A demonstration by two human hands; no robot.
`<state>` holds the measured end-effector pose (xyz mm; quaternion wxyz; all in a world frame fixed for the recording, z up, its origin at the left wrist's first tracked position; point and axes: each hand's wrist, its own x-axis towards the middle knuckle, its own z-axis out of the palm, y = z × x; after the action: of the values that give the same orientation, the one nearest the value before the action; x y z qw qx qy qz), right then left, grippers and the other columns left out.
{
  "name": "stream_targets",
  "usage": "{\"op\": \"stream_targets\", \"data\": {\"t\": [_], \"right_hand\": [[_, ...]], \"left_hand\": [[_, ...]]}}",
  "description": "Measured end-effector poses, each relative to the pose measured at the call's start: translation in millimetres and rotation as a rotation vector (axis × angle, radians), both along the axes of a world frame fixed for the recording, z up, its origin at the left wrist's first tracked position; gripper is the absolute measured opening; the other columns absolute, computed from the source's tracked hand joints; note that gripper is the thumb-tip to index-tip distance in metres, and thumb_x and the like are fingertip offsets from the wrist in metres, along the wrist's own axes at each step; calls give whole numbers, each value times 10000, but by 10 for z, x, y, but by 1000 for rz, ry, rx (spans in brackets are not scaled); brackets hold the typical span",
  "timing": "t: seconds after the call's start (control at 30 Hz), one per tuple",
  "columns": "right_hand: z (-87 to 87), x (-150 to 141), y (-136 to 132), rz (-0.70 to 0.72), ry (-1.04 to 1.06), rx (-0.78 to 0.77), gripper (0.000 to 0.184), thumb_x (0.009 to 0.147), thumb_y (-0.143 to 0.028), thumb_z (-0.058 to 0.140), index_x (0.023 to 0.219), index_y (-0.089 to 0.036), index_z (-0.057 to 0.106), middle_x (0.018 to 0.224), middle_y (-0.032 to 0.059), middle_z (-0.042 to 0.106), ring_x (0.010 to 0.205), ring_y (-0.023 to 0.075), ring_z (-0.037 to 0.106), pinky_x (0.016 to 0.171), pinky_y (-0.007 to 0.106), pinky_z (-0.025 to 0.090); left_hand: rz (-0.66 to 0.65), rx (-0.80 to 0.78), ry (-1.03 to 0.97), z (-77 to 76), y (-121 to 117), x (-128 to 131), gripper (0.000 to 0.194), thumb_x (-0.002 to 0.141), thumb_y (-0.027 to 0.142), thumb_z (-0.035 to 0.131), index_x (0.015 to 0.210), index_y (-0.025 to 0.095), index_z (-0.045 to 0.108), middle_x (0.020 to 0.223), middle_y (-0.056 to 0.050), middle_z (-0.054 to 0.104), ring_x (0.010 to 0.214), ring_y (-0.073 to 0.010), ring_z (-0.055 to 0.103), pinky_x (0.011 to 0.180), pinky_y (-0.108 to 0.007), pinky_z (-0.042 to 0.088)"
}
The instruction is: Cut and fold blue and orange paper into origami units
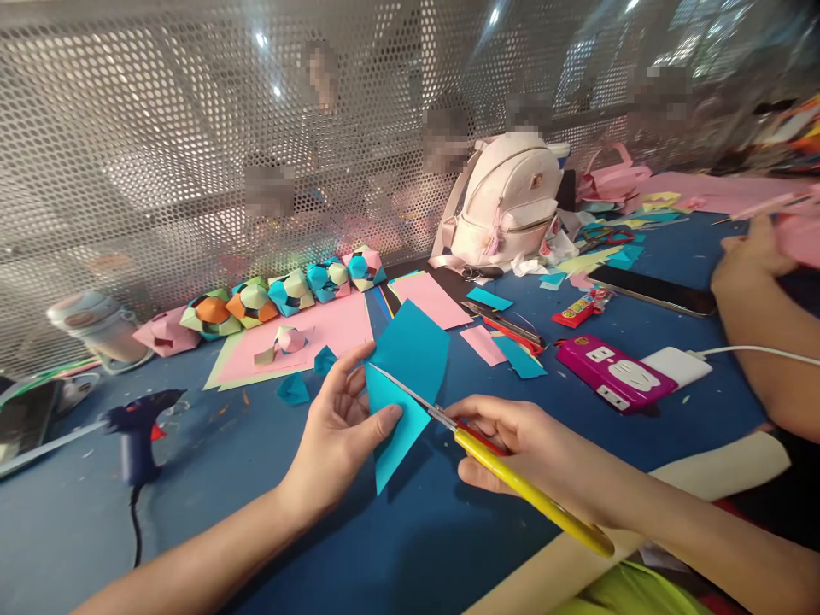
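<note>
My left hand (342, 431) pinches a blue sheet of paper (413, 342) by its left side, thumb on top. In my right hand (518, 440) are scissors with yellow and red handles (531, 495). Their blades lie across the blue paper, which is partly cut along that line. Beyond my left hand lie small folded blue paper pieces (293, 389) and a small pink and cream folded piece (289, 340). Pink sheets of paper (339, 320) lie under the latter.
A row of folded paper balls (253, 301) runs along the perforated metal screen (192, 128). A glue gun (137, 436) stands at left. To the right are a purple power strip (606, 371), a phone (653, 289), a white backpack (512, 201) and another person's arm (762, 333).
</note>
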<state>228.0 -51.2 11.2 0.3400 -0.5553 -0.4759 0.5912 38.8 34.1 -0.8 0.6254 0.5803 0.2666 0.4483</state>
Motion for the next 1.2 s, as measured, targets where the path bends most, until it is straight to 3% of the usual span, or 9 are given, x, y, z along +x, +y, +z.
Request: {"op": "stream_targets", "data": {"t": [0.27,0.47,0.63,1.2], "right_hand": [[-59,-24,-15,-38,25,-6,426,647,-391,792,982,-216,597,712,-42,500,677,109,462,620,221,393],[-114,-18,-12,2,19,36,352,752,-412,714,1019,-224,582,717,-43,469,644,94,412,585,220,339],[-70,-55,-3,-5,54,20,395,707,-435,748,996,-227,578,732,-41,456,674,102,418,600,224,344],[-128,-57,-28,-45,51,13,308,728,-310,729,979,-233,569,696,-59,515,628,83,449,558,208,358]], "left_hand": [[-12,-15,10,-6,-9,4,617,727,232,768,1279,254,493,1182,-82,648,1023,-218,652,828,-311,559],[-40,-32,-23,-4,-16,6,614,734,206,764,1275,259,479,1211,-85,644,1075,-221,643,806,-268,558],[-55,-47,-23,-2,-22,20,664,735,201,762,1312,264,440,1204,-93,651,998,-217,678,752,-262,573],[-94,-116,-91,-15,-23,14,674,738,141,762,1307,277,427,1219,-69,656,1073,-224,653,824,-278,571]]}}
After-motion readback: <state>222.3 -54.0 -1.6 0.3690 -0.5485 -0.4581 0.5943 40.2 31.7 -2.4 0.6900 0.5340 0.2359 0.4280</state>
